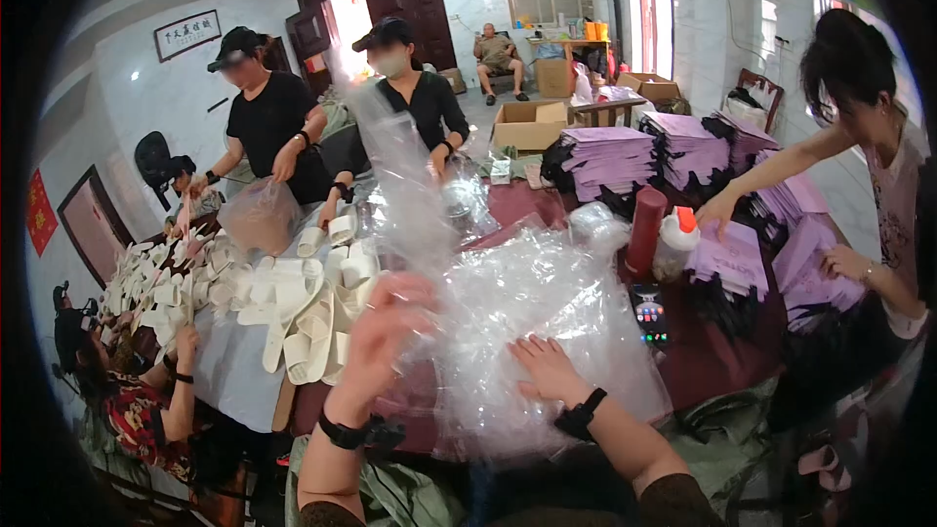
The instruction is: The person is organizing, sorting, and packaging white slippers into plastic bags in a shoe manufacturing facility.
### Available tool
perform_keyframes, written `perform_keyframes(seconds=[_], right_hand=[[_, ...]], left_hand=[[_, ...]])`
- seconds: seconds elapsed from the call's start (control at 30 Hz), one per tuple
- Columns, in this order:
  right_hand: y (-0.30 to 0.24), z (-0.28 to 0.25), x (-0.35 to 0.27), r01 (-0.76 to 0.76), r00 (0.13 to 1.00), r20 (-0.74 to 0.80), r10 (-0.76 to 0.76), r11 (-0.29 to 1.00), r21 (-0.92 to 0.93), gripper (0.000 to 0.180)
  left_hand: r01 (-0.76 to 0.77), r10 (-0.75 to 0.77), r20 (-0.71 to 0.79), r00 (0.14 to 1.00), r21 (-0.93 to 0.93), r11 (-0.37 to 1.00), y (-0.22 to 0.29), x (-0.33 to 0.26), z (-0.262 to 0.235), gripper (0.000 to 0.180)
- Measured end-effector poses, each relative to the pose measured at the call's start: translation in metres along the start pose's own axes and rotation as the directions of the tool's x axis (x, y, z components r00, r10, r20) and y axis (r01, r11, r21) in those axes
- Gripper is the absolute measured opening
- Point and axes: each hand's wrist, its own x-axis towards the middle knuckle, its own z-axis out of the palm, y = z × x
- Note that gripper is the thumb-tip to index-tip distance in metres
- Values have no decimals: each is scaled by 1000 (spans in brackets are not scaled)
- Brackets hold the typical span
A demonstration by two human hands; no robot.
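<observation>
left hand (386, 327) lifts one clear bag (400, 161); right hand (547, 366) presses the pile (547, 303).

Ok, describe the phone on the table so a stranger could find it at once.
Start at the dark red table and find the heap of clear plastic bags under the person's right hand. Just past the heap's right edge, below the tall red cylinder, lies the phone. It is the only flat dark slab there, its lit screen showing small coloured icons.
</observation>
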Motion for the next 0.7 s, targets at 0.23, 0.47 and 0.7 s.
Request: perform_keyframes(seconds=[0.23,0.47,0.7], right_hand=[[24,43,4,94,987,-152,-61,970,223,65],[-2,8,-8,21,989,-149,-21,1000,-4,78],[-15,-11,-8,-24,986,-163,27,1000,20,72]], left_hand=[[-652,-15,822,569,462,602,-34,6,85,14],[-606,-364,639,678,766,216,-111,19,6,16],[348,-642,115,758,761,548,-190,-2,9,64]])
